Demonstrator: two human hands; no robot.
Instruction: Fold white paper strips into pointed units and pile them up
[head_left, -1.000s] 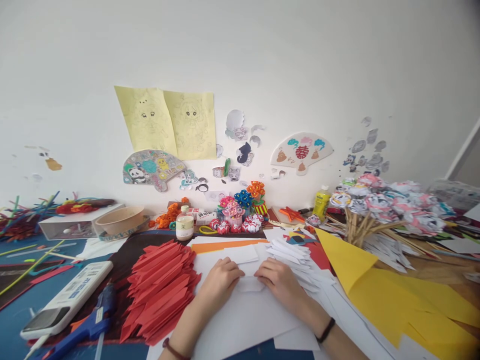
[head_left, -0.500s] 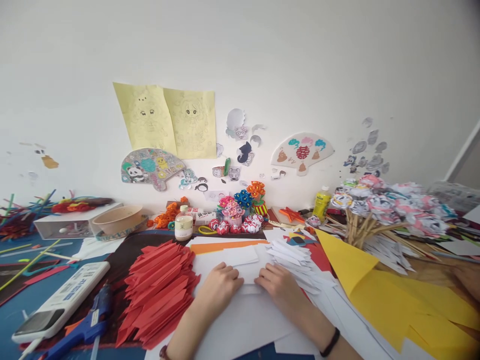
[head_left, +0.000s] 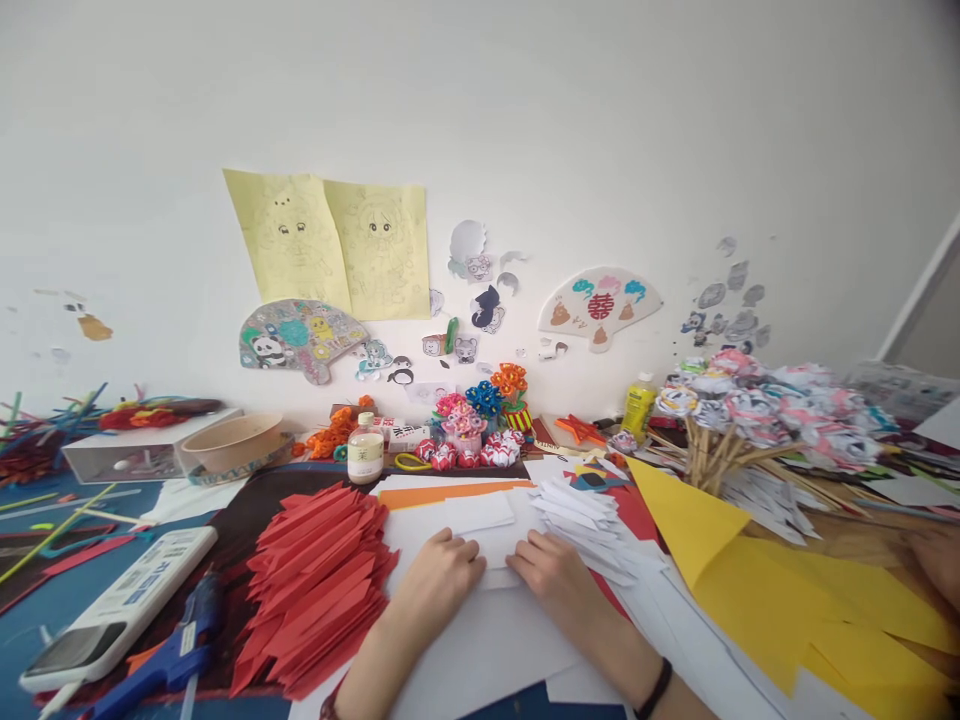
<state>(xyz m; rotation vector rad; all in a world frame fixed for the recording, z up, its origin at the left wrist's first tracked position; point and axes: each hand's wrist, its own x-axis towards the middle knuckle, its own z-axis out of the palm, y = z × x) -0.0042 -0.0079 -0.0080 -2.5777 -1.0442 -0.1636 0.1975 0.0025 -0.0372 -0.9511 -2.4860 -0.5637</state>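
One left hand (head_left: 444,575), one right hand (head_left: 551,572), both mine, fingers pinching paper (head_left: 496,579): folding, apparently (even creasing wanted next).

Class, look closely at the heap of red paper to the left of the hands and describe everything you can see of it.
The heap of red paper is made of many long, narrow pieces that look folded, several with slanted or pointed ends. They overlap loosely, mostly lying slantwise. The material looks matte and plain. The heap lies on a dark covering, and its right side borders white sheets. The left forearm runs close beside it; whether they touch is unclear.
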